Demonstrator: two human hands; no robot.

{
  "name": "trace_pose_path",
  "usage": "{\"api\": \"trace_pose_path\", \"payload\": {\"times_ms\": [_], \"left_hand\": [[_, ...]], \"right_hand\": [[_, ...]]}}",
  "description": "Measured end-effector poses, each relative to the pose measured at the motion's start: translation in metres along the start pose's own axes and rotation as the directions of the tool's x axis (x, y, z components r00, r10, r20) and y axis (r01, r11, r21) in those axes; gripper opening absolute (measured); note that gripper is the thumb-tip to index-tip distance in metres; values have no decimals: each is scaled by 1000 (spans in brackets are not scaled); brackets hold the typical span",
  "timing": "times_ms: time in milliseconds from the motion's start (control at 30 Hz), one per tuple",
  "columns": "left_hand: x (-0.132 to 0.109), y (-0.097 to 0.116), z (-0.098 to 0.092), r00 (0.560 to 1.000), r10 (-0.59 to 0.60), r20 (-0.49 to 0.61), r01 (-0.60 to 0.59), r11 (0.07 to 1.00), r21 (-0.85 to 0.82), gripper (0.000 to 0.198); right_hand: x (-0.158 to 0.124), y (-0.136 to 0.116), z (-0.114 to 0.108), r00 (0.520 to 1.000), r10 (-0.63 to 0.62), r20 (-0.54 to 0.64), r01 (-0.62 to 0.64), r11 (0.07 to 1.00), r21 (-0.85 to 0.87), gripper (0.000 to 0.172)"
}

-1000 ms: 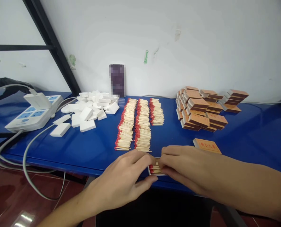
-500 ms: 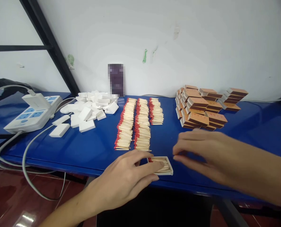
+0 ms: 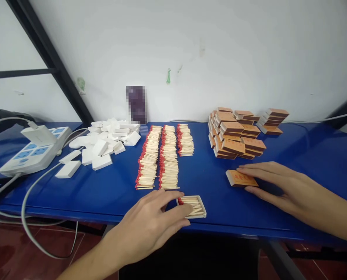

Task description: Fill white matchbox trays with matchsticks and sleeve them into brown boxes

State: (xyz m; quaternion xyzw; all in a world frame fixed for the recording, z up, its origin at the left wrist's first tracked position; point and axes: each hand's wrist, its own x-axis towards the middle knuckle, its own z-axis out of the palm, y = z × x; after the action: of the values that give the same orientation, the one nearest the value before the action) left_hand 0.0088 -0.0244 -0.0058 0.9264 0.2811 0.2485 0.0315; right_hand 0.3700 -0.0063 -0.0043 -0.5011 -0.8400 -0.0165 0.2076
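Your left hand (image 3: 154, 221) brackets an open white cardboard tray (image 3: 204, 207) at the near edge of the tabletop (image 3: 208, 167). Its fingers pinch across the tray's left end, with one finger lying over the red-headed wooden matches (image 3: 194, 201) inside. Your right hand (image 3: 281, 188) lies to the right, fingers parted astride an orange cardboard matchbox with red lettering (image 3: 241, 179); whether they have closed on it cannot be told.

CAUTION: The tray sits close to the near edge. A sideways push or a slack left grip could tip it and spill the matches. Matches lying proud of the walls, if any, could jam against a sleeve. A far swing of the right hand could topple the orange matchbox pile (image 3: 230, 134).

COUNT:
- Tray in hand: one. Its matches overlap; no exact count is possible.
- Matchbox under your right hand: one.
- Match rows, heads left: three, namely the left row (image 3: 147, 159), the middle row (image 3: 169, 159) and the shorter right row (image 3: 185, 140).
- Matchbox groups, far right: two, the large pile and a small stack (image 3: 274, 116); hidden boxes prevent a total.
- White box heap (image 3: 103, 146), left: one, uncountable by piece.
- White power strip (image 3: 8, 167), far left: one.
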Motion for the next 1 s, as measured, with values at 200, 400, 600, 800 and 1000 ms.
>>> {"api": "trace_pose_path", "payload": {"times_ms": [200, 400, 600, 800, 1000], "left_hand": [[0, 0, 2, 1000, 23, 8, -23, 997, 72, 31], [-2, -1, 4, 1000, 15, 18, -16, 999, 48, 31], [-3, -3, 4, 999, -14, 40, 16, 998, -62, 17], [-2, -3, 2, 998, -14, 67, 21, 994, -104, 15], [0, 0, -3, 984, -122, 133, 146, 971, -187, 37]], "right_hand": [[5, -60, 5, 983, -141, 120, 107, 961, 256, 32], [1, -75, 17, 993, -87, 85, 60, 956, 287, 50], [7, -73, 18, 988, -131, 86, 100, 949, 300, 44], [15, -76, 19, 968, -177, 177, 102, 924, 369, 37], [27, -94, 21, 938, -241, 249, 113, 893, 435, 41]]}}
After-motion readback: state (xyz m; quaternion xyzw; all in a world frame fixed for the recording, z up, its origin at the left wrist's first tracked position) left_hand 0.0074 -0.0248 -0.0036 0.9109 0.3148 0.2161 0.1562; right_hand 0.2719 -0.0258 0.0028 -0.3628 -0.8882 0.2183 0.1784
